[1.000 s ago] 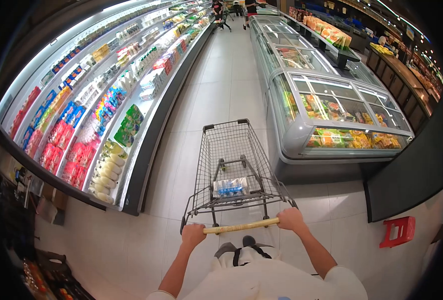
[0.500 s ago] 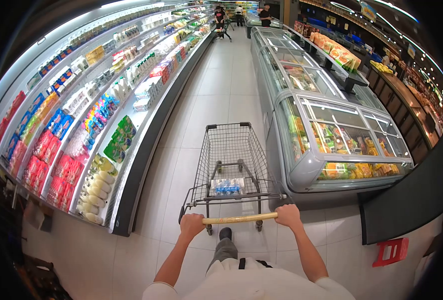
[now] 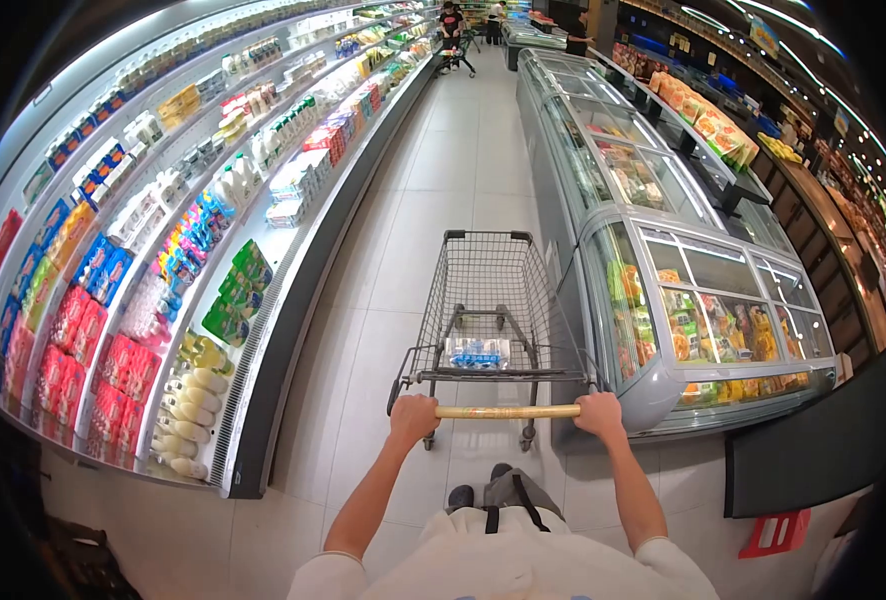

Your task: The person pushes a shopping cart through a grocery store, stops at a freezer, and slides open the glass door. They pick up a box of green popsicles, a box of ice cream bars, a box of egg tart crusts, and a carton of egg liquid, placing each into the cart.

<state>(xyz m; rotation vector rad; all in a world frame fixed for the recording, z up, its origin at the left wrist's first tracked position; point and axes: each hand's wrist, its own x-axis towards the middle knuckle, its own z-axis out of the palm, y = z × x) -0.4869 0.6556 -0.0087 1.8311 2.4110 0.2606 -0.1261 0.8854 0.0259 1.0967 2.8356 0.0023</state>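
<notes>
Both of my hands grip the pale yellow handle (image 3: 508, 411) of a wire shopping cart (image 3: 491, 262). My left hand (image 3: 414, 420) is closed round the handle's left end. At the right end, my right hand (image 3: 598, 412) is wrapped round it in the same way. A clear-wrapped pack with blue and white print (image 3: 477, 352) sits low in the cart at the end near me; I cannot make out its contents. The cart points up the aisle, and its right side is close to the glass-topped freezer (image 3: 653, 330).
A lit refrigerated shelf (image 3: 248, 420) with bottles and packs lines the left. The tiled aisle floor (image 3: 383, 260) runs ahead between shelf and freezer. A person (image 3: 451, 28) stands far ahead beside another cart. A red stool (image 3: 775, 533) is at the lower right.
The cart and both my hands have shifted right in view, nearer the freezer. Both my shoes show now, where one showed before. My grip on the handle is the same.
</notes>
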